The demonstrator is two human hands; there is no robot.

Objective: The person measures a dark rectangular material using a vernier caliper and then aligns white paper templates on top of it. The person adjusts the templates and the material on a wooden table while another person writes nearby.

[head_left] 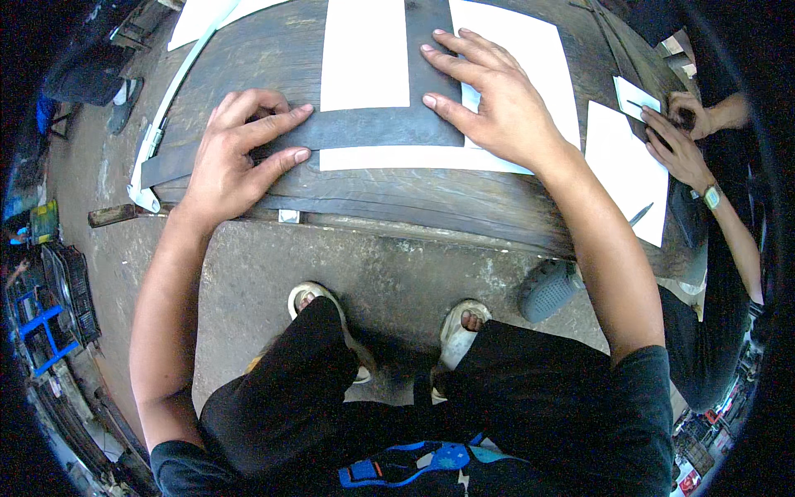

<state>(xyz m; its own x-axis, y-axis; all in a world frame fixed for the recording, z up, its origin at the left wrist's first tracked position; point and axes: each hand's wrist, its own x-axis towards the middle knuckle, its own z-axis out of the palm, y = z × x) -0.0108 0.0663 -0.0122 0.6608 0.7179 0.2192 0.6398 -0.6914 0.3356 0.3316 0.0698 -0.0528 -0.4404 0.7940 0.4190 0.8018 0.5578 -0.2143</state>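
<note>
A dark, flat L-shaped square (377, 128) lies over white paper (365, 54) on the wooden tabletop. One arm of the square runs sideways to the left, the other away from me. With thumb and index finger at opposite edges of the sideways arm, my left hand (240, 153) grips it; its other fingers are bent. My right hand (505, 103) rests palm down, fingers spread, over the corner and the far-running arm. More white paper shows below the square and under my right hand; whether it is all one sheet I cannot tell.
A pale bar (170, 99) curves along the table's left side. To the right, another person's hands (681, 141) work at a small white pad (636, 98), by a white sheet (625, 170) with a dark pen (640, 214) on it. A grey clog (548, 290) shows below the table edge.
</note>
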